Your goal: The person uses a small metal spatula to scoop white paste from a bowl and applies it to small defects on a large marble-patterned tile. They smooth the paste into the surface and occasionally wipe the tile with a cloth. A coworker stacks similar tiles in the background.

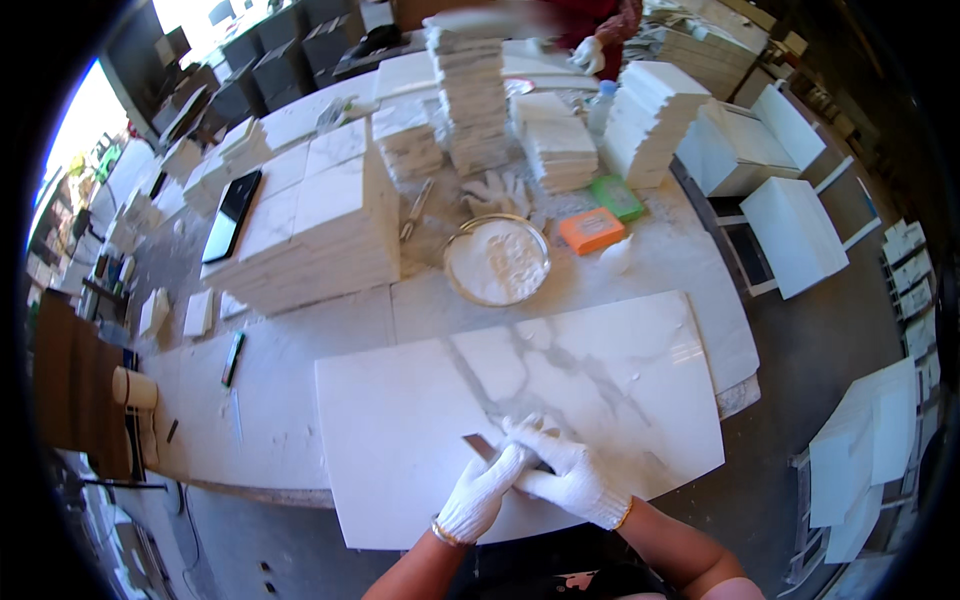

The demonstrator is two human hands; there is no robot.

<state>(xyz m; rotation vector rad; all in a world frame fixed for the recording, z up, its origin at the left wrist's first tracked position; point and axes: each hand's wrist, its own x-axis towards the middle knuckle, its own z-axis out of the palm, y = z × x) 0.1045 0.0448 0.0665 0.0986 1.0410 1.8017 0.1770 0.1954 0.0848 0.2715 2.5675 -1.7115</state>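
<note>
A large white stone slab with grey veins point(400, 430) lies in front of me, its near edge close to my body. Above its near part, my two gloved hands meet. My left hand point(484, 496) is closed, its fingers over the middle of a flat metal blade tool point(479, 446), whose tip sticks out to the left. A dark part of the tool shows between the hands and runs into my right hand point(575, 478), which is closed round that end. The fingers hide most of the tool. Both hands wear white knitted gloves.
Beyond the slab stand a bowl of white powder point(497, 262), an orange box point(591, 231) and a green box point(616, 198). Stacked tiles point(330, 230) carry a phone point(232, 217). Tall tile stacks point(468, 100) rise behind. Another person's gloved hand point(588, 56) shows at the far side.
</note>
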